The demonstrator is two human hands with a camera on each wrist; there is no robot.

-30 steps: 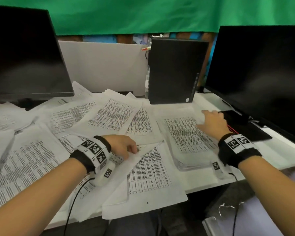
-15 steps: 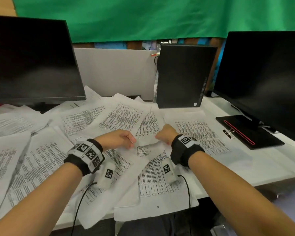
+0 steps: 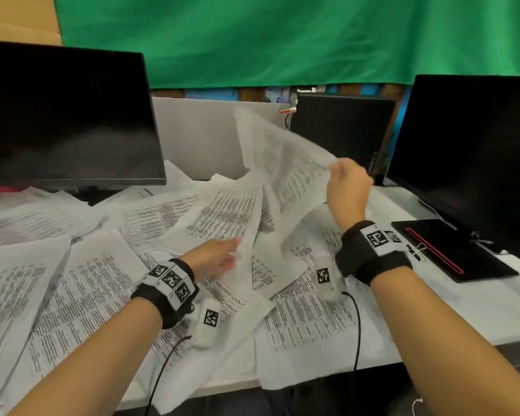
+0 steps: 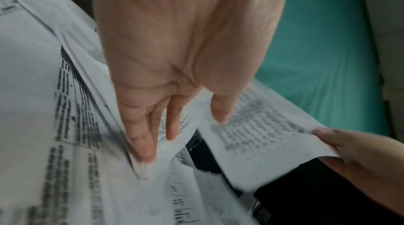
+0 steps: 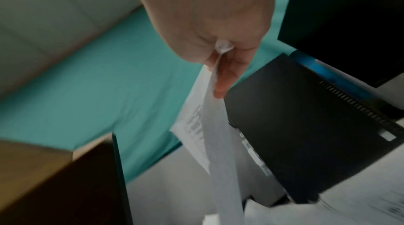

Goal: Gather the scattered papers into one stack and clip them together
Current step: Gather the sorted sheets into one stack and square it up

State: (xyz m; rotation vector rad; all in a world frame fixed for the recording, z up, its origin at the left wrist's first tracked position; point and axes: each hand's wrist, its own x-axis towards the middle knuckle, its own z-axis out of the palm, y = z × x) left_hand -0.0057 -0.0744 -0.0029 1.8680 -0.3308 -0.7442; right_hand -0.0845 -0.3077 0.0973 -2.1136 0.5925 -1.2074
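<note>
1. One printed sheet [image 3: 282, 169] is lifted above the desk, blurred, in front of the black computer case [image 3: 342, 130].
2. The right hand [image 3: 347, 187] pinches its edge between thumb and curled fingers [image 5: 227, 76].
3. The left hand [image 3: 213, 259], fingers [image 4: 144, 142] straight and slightly spread, touches the sheet's lower edge over the scattered papers [image 3: 81, 295] covering the desk [image 3: 478, 319].
4. A binder clip [image 3: 416, 252] lies beside the right monitor's base [image 3: 451, 250].
</note>
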